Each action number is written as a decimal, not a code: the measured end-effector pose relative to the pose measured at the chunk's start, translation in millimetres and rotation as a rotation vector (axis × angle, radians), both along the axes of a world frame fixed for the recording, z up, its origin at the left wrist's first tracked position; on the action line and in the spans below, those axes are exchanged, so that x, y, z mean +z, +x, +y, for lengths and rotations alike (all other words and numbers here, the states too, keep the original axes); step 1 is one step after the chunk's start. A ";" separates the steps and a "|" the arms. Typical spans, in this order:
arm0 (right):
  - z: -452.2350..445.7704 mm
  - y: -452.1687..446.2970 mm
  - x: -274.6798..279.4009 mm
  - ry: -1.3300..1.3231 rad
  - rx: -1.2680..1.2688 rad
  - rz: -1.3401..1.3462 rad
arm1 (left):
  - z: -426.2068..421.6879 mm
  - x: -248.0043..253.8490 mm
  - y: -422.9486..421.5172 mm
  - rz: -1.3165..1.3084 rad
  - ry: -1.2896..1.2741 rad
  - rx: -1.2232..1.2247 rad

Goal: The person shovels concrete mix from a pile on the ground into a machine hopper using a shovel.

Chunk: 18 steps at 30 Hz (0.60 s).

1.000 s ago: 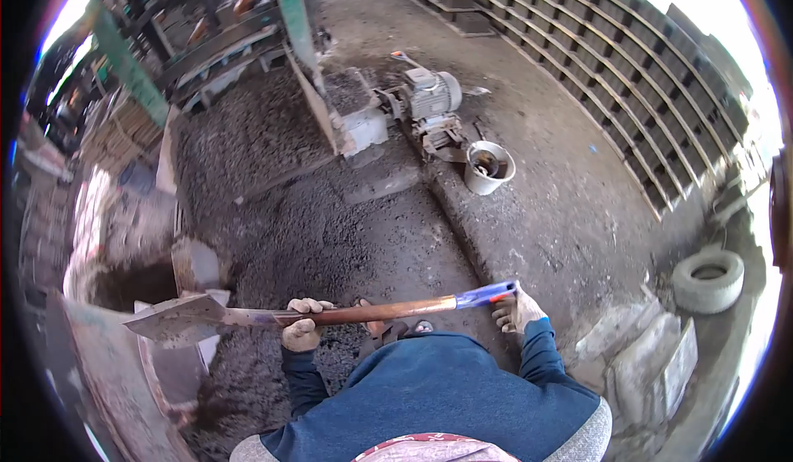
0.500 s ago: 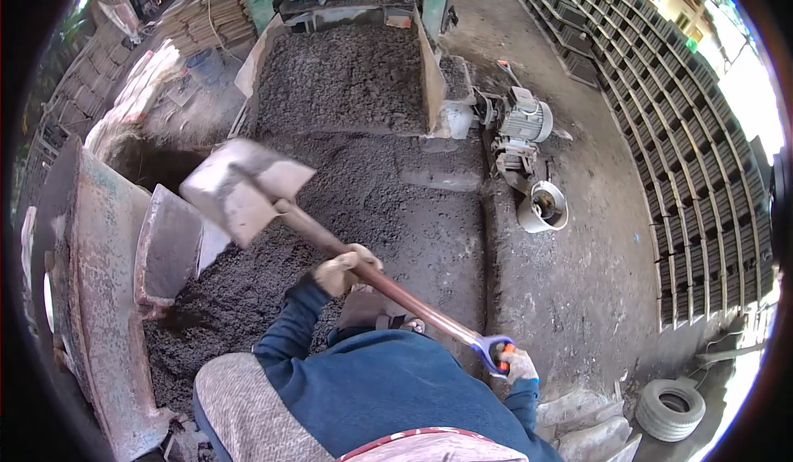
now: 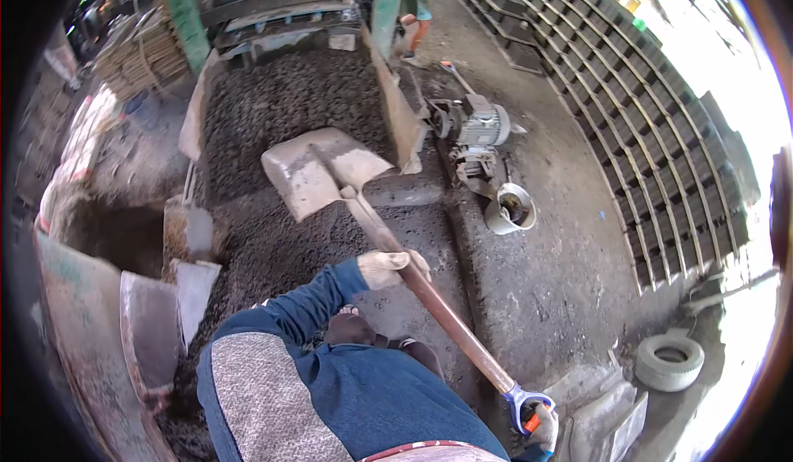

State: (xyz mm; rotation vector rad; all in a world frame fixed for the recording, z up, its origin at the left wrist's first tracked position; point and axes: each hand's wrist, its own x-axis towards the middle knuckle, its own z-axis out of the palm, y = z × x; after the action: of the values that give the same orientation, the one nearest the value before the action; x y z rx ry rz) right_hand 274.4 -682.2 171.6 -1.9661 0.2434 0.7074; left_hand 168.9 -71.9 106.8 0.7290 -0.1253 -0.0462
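Observation:
I hold a long shovel (image 3: 454,326) slantwise across my front. My left hand (image 3: 388,270), in a pale glove, is wrapped round the middle of its brown shaft. Low on the right, my gloved right hand (image 3: 543,431) grips the blue and orange D-handle. The wide metal blade (image 3: 322,169) is raised in front of the near end of the hopper, and no dark mix shows on its pale face. Dark crumbly mix (image 3: 289,90) fills the hopper (image 3: 198,107). More loose mix (image 3: 264,247) covers the floor beside my legs.
A motor (image 3: 485,123) and a white bucket (image 3: 510,208) stand right of the trench edge. At left are a dark pit (image 3: 124,231) and metal panels (image 3: 149,330). Racks of dark tiles (image 3: 628,123) line the right. A co-worker's leg (image 3: 421,28) shows behind.
The shovel blade has swung right, toward the hopper, and its handle end has moved lower right. My view has shifted, and a co-worker has appeared at the back. Both hands keep their grip.

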 end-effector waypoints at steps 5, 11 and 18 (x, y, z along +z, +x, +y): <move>-28.6 -8.4 -25.9 0.343 -0.243 -0.180 | 11.0 5.0 -5.9 0.040 0.116 -0.024; 6.3 -15.0 -15.9 0.521 -0.314 -0.194 | -15.0 -1.4 0.9 0.023 -0.127 0.146; 7.4 -6.2 -21.0 0.522 -0.176 -0.065 | -45.7 7.8 3.7 0.042 -0.208 0.383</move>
State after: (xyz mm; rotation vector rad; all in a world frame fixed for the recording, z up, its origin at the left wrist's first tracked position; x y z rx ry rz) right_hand 268.3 -674.8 150.6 -1.4468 0.1682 0.5263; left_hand 172.7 -117.6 114.6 0.5340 0.0510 0.3133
